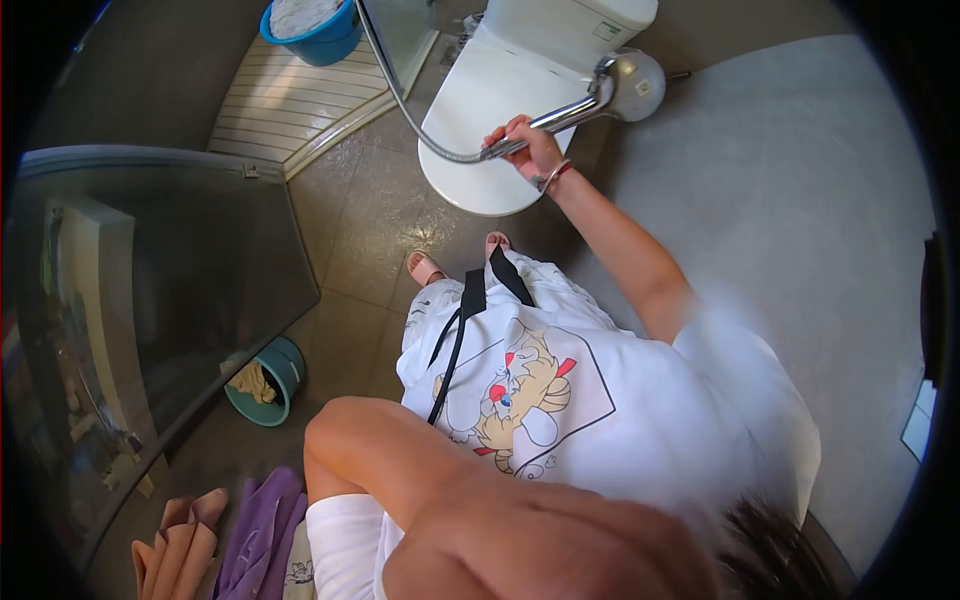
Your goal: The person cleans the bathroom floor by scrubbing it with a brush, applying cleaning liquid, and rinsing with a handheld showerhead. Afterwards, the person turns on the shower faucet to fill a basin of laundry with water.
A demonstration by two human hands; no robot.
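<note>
My right hand [530,150] is wrapped around the lower handle of a chrome shower head [636,88], above the white toilet [500,120]. Its round face points to the upper right, and a metal hose [410,115] runs from the handle to the top edge. I cannot make out any water coming from it. My left arm is bent sharply, and my left hand [620,550] is raised very close to the camera at the bottom. Its fingers are out of sight or blurred.
A blue basin [325,45] of white cloth stands on a slatted platform at the upper left. A teal bucket [285,370] holds yellowish cloth. Purple [262,530] and peach fabric [185,545] hang at the lower left. A glass panel [200,270] stands beside the wet tiled floor [350,230].
</note>
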